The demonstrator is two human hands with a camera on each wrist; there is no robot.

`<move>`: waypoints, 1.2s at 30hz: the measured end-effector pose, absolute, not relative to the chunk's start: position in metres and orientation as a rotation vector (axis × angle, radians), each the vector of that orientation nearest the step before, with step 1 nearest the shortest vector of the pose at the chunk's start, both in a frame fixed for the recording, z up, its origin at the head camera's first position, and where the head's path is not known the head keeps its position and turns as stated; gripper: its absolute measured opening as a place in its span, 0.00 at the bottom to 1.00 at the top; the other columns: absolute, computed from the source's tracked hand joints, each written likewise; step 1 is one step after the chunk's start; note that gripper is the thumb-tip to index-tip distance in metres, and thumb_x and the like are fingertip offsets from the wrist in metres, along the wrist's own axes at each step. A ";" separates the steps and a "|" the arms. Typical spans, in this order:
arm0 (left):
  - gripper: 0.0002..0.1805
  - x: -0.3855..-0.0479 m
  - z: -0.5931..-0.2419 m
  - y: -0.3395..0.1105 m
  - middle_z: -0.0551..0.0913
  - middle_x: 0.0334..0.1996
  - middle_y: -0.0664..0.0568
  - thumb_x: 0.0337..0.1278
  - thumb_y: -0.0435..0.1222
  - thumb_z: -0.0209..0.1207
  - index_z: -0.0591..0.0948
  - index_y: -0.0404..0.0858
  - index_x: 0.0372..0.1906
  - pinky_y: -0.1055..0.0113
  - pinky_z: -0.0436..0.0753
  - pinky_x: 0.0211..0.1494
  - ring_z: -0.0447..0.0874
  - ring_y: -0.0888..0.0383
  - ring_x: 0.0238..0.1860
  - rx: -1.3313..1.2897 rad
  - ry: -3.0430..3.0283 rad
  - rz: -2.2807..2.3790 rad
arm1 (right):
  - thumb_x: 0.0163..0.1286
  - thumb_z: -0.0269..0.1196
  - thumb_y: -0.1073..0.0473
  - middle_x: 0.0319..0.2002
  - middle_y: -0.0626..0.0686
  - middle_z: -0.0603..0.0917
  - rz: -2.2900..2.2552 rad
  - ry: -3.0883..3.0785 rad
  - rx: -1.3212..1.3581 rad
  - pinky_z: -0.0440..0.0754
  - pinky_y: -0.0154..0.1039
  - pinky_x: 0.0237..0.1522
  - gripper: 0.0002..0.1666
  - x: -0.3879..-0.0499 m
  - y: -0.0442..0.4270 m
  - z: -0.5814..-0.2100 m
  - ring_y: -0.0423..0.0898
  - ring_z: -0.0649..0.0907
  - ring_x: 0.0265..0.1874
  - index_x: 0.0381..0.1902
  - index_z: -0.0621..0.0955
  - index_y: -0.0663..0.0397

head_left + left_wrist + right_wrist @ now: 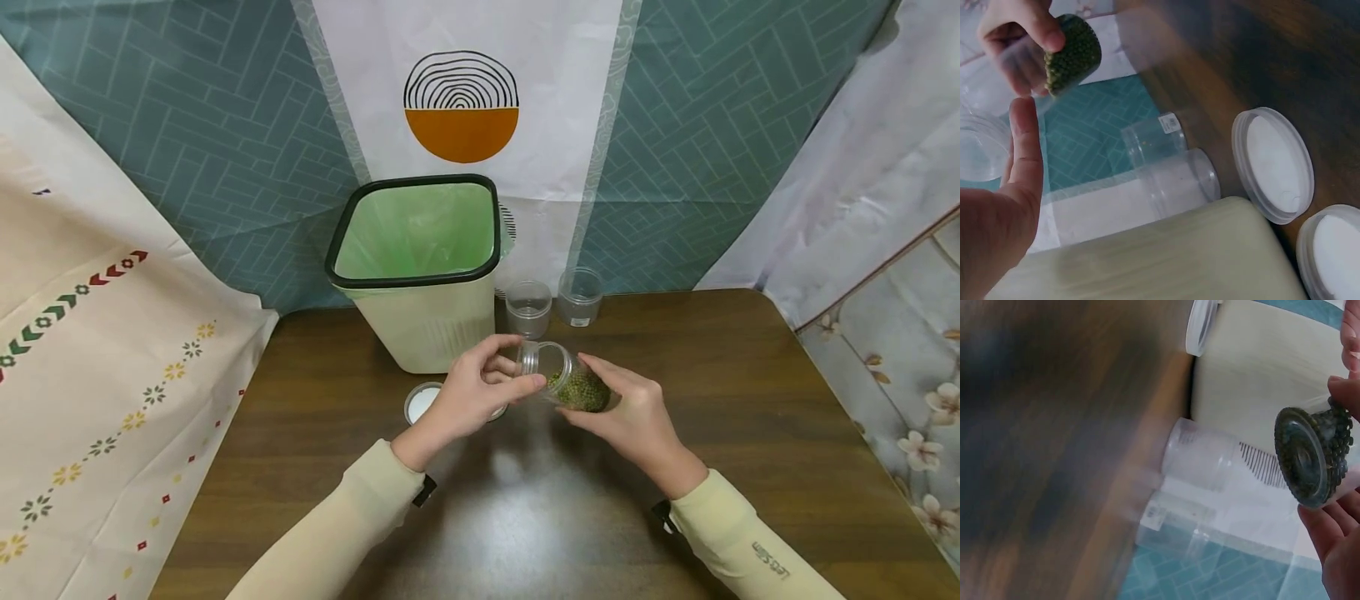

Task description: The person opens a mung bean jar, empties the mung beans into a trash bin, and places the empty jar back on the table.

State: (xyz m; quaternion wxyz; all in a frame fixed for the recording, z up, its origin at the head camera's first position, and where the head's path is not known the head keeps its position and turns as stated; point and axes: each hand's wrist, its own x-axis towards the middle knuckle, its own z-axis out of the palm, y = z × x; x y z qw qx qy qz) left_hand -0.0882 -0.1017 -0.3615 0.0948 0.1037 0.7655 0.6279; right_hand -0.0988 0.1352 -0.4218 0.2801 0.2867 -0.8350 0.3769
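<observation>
My right hand (633,408) grips a clear plastic jar of green mung beans (581,390), tilted on its side with the beans lying toward its base. In the left wrist view the jar's beans (1075,53) show at the top; in the right wrist view its base (1302,456) faces the camera. My left hand (472,387) holds a clear plastic jar by its ringed rim (529,357), thumb in front and fingers behind. Whether that rim belongs to the bean jar or to a separate jar, I cannot tell.
A pale bin (420,325) with a black rim and green liner stands behind my left hand. Two clear jars (528,308) (580,296) stand beside it. A white-lined lid (422,403) lies before the bin; another lid (1335,250) shows in the left wrist view.
</observation>
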 end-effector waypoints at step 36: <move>0.40 -0.137 -0.462 -0.065 0.84 0.40 0.50 0.22 0.54 0.76 0.80 0.38 0.49 0.67 0.80 0.40 0.82 0.58 0.40 0.380 2.910 0.767 | 0.30 0.81 0.59 0.40 0.55 0.87 1.467 -2.223 0.170 0.82 0.26 0.38 0.39 -0.083 0.147 -0.379 0.37 0.86 0.36 0.48 0.83 0.55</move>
